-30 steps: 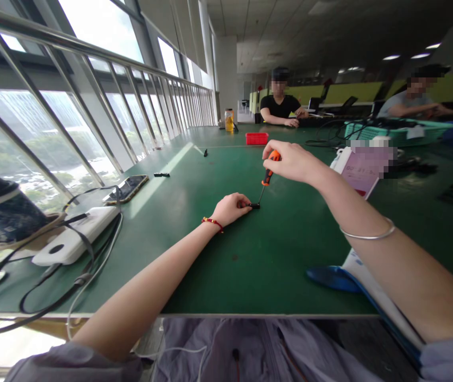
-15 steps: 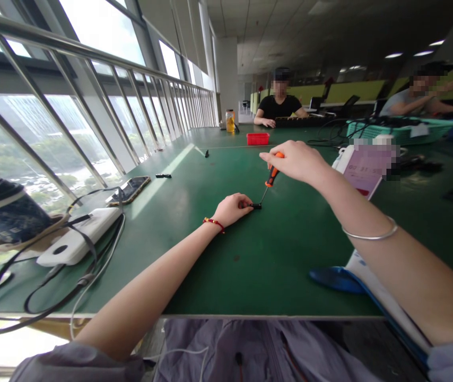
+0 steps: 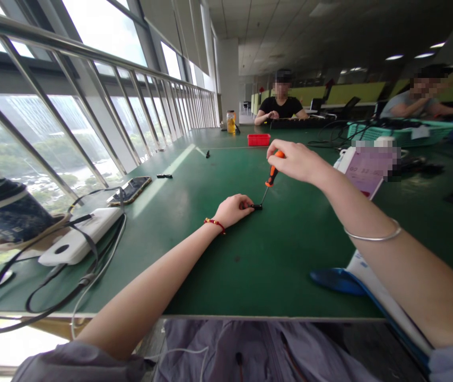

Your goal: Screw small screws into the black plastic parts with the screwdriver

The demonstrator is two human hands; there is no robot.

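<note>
A: Where is the small black piece (image 3: pixel 257 207)?

B: On the surface (image 3: pixel 210 281), one end pinched in the left hand (image 3: pixel 232 210). The right hand (image 3: pixel 295 162) is clamped around the handle of the screwdriver (image 3: pixel 273 172).

A: What could go wrong?

B: The shaft leans, so pushing off-line could make the tip skid out. I can't tell whether it is seated in anything. With only one end held, the piece could also swivel under a twist, and a slip toward the left hand could jab those fingertips.

A: And around the hands?

B: Beyond the left hand, off to its left, lie another black piece (image 3: pixel 164 176) and a phone (image 3: pixel 130 191). Nearer the body on that side are a white box (image 3: pixel 80 237) and a cup (image 3: pixel 9 209). Past the right hand sits a red tray (image 3: pixel 259 140).

A: The room?

B: A metal railing (image 3: pixel 71 50) and windows run left of the hands; a person in black (image 3: pixel 283 109) sits across.
</note>
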